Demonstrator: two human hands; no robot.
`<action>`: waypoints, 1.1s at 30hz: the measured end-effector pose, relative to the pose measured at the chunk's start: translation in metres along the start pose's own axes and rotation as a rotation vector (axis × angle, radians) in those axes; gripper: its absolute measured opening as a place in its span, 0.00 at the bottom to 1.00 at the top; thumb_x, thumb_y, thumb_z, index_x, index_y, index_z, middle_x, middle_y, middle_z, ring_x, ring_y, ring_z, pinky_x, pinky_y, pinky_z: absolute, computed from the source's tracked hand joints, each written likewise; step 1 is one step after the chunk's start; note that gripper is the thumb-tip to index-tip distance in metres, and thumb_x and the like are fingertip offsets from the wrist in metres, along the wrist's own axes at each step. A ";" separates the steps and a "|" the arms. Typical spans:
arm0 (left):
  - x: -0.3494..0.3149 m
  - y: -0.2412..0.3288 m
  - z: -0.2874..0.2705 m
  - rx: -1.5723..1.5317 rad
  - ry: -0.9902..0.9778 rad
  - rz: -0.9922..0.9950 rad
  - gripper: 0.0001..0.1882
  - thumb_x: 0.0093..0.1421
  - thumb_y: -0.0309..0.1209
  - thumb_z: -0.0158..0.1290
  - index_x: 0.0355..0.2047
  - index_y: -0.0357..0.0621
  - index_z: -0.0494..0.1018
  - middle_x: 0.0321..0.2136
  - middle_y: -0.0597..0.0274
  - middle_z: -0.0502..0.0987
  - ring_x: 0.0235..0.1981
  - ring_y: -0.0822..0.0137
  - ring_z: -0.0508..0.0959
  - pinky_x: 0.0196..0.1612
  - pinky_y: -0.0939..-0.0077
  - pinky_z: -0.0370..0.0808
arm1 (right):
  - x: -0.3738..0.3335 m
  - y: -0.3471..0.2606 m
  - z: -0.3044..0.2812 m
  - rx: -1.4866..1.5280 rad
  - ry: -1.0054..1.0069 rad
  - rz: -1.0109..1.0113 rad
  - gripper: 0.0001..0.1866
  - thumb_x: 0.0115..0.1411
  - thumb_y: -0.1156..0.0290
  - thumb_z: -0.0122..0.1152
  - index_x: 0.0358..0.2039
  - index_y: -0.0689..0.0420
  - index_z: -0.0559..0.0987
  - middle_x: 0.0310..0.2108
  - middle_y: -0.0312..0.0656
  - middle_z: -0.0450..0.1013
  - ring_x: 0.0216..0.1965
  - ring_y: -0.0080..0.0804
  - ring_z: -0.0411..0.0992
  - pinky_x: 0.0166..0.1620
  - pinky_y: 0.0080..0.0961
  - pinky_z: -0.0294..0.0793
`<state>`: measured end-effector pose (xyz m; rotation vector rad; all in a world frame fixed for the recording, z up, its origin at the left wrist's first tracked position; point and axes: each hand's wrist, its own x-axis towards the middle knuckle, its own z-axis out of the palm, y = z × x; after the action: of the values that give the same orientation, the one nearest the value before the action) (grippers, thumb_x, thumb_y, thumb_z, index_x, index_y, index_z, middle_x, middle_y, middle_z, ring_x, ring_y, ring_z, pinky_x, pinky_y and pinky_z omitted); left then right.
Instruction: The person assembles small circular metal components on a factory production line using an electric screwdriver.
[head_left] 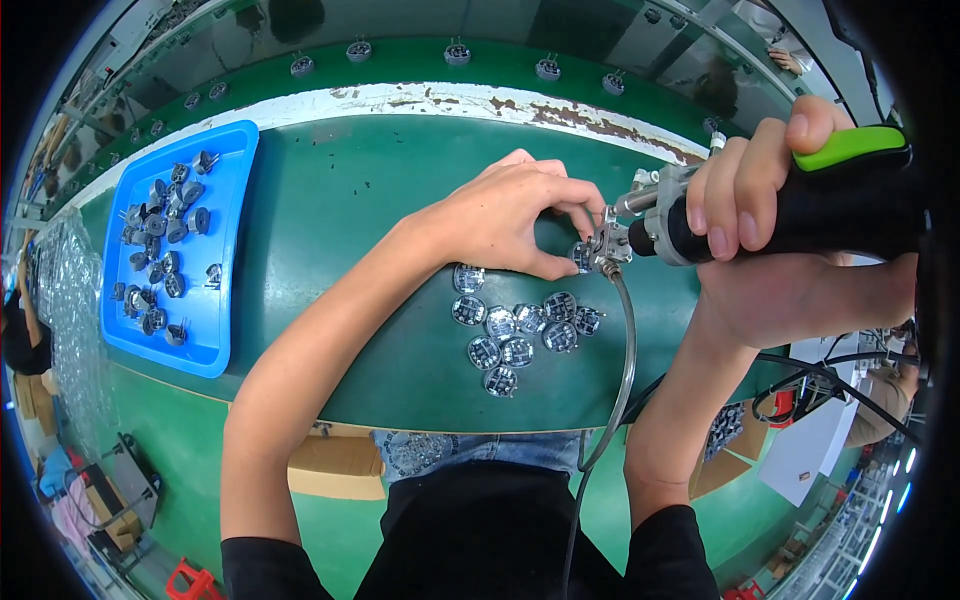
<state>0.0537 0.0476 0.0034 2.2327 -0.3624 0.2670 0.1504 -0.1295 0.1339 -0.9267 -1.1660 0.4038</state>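
Green bench (380, 180): left hand (500, 215) pinches round part (581, 256); right hand (775, 190) grips power tool (800, 205).

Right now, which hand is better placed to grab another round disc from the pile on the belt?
Left. The left hand pinches only a small disc just above the pile of discs. The right hand is wrapped around the black-and-green tool, so it isn't free.

I'm gripping a matt black rubbery tool (800, 215) with a glossy green plastic trigger (850, 147) and shiny metal nose, over smooth green belt (370, 200).
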 end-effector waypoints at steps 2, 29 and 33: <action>0.000 0.002 0.000 -0.006 -0.005 -0.008 0.26 0.50 0.37 0.71 0.50 0.51 0.78 0.40 0.75 0.87 0.45 0.66 0.78 0.60 0.65 0.64 | 0.002 -0.001 0.002 -0.028 -0.002 0.000 0.51 0.56 0.15 0.41 0.47 0.58 0.69 0.19 0.34 0.65 0.17 0.24 0.64 0.25 0.25 0.67; -0.008 0.007 -0.029 -0.243 -0.185 -0.098 0.47 0.49 0.32 0.75 0.68 0.51 0.66 0.45 0.67 0.87 0.51 0.62 0.80 0.61 0.64 0.69 | 0.002 -0.050 -0.020 0.102 0.041 -0.151 0.51 0.58 0.16 0.45 0.48 0.59 0.72 0.20 0.30 0.64 0.18 0.20 0.65 0.27 0.22 0.68; -0.005 0.000 -0.051 -0.312 -0.206 -0.196 0.32 0.54 0.33 0.71 0.60 0.48 0.75 0.41 0.67 0.87 0.40 0.62 0.82 0.51 0.69 0.75 | -0.006 -0.048 -0.029 0.024 0.239 -0.136 0.62 0.50 0.08 0.40 0.49 0.64 0.73 0.17 0.34 0.66 0.13 0.23 0.65 0.18 0.23 0.68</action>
<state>0.0458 0.0882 0.0334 1.9723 -0.2712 -0.1190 0.1655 -0.1732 0.1655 -0.8441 -0.9964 0.1903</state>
